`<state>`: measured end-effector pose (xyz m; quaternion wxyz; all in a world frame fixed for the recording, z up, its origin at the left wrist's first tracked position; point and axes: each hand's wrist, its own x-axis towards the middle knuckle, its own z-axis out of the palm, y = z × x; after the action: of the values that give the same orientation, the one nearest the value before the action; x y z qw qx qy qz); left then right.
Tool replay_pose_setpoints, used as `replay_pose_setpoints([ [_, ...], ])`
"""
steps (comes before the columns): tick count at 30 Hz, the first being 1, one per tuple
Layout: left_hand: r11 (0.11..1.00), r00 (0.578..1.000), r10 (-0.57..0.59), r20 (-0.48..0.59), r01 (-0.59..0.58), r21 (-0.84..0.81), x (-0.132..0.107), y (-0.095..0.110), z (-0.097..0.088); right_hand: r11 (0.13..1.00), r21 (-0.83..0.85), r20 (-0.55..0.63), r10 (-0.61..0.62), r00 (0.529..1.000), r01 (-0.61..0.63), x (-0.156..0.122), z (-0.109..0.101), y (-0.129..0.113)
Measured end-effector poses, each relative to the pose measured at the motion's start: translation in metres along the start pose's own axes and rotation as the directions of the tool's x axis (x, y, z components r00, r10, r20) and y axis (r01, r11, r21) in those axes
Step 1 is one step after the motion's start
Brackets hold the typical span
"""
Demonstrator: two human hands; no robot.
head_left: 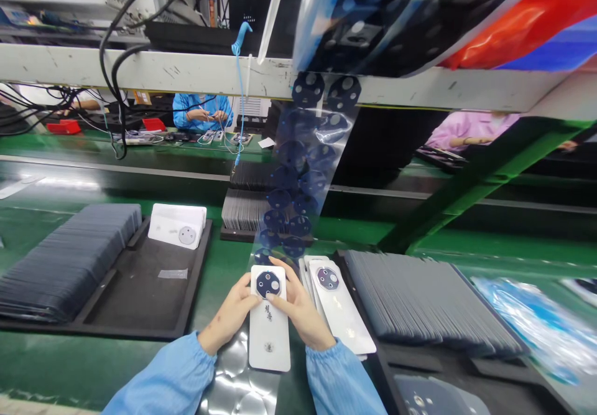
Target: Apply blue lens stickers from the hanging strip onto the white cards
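A white phone back cover (pixel 269 346) with a dark round camera patch (pixel 263 278) lies between my hands, its long side pointing toward me. My left hand (pixel 231 312) grips its left edge, the thumb pressed beside the patch. From the other side my right hand (pixel 303 312) holds the right edge, thumb on the face just below the patch. Beneath the cover runs a clear film strip (pixel 242 381), which climbs to the shelf and carries dark round stickers (pixel 299 225). Just right of my right hand is a small pile of white covers (pixel 342 309).
On the left, a black tray (pixel 140 303) holds a row of grey panels (pixel 74 259) and white covers (pixel 170 222). Another tray of panels (pixel 429 297) stands right, beside clear plastic bags (pixel 527 315). A shelf beam (pixel 186 69) crosses overhead; a green post (pixel 471 185) slants down. Co-workers sit opposite.
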<state>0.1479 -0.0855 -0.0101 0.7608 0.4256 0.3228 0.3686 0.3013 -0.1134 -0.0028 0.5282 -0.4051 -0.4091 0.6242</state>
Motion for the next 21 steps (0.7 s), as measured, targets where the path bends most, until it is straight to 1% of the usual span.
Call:
replay_pose_setpoints([
  [2, 1.000, 1.000, 0.002, 0.018, -0.002, 0.019, 0.000, -0.003, 0.000, 0.997, -0.055, -0.065, -0.051, 0.997, 0.047, 0.002, 0.003, 0.007],
  [4, 0.999, 0.999, 0.002, 0.054, -0.004, 0.046, 0.000, -0.004, 0.002, 0.988, -0.117, -0.154, -0.114, 0.981, 0.097, 0.004, 0.006, 0.012],
  [7, 0.994, 0.991, -0.021, 0.130, 0.007, 0.109, -0.003, -0.002, 0.005, 0.979, -0.152, -0.236, -0.166, 0.957, 0.133, 0.005, 0.003, 0.008],
  [9, 0.980, 0.991, -0.026, 0.130, 0.000, 0.198, -0.006, 0.001, 0.006, 0.971, -0.178, -0.303, -0.206, 0.930, 0.157, 0.003, -0.011, -0.007],
  [10, 0.970, 0.995, -0.007, 0.101, -0.018, 0.244, -0.006, 0.002, 0.005, 0.962, -0.211, -0.352, -0.239, 0.905, 0.172, 0.002, -0.022, -0.016],
  [12, 0.947, 0.997, 0.074, 0.011, -0.074, 0.314, -0.006, 0.005, 0.002, 0.924, -0.341, -0.445, -0.323, 0.835, 0.176, -0.002, -0.050, -0.033],
  [13, 0.937, 0.992, 0.123, -0.036, -0.104, 0.333, -0.006, 0.005, 0.000, 0.885, -0.443, -0.459, -0.364, 0.811, 0.147, -0.003, -0.065, -0.039],
  [14, 0.930, 0.984, 0.164, -0.072, -0.129, 0.344, -0.005, 0.005, -0.002, 0.823, -0.560, -0.443, -0.392, 0.807, 0.092, -0.003, -0.079, -0.042],
  [16, 0.918, 0.969, 0.219, -0.114, -0.165, 0.360, -0.002, 0.004, -0.005, 0.648, -0.762, -0.401, -0.467, 0.788, -0.004, 0.000, -0.103, -0.039],
  [18, 0.905, 0.958, 0.259, -0.124, -0.196, 0.378, 0.001, 0.004, -0.008, 0.574, -0.818, -0.386, -0.501, 0.775, -0.036, 0.006, -0.116, -0.028],
  [20, 0.893, 0.943, 0.299, -0.148, -0.222, 0.392, 0.003, 0.008, -0.008, 0.525, -0.851, -0.356, -0.540, 0.762, -0.025, 0.013, -0.120, -0.016],
  [21, 0.888, 0.929, 0.322, -0.181, -0.230, 0.397, 0.003, 0.013, -0.007, 0.499, -0.866, -0.335, -0.560, 0.758, -0.014, 0.016, -0.119, -0.011],
])
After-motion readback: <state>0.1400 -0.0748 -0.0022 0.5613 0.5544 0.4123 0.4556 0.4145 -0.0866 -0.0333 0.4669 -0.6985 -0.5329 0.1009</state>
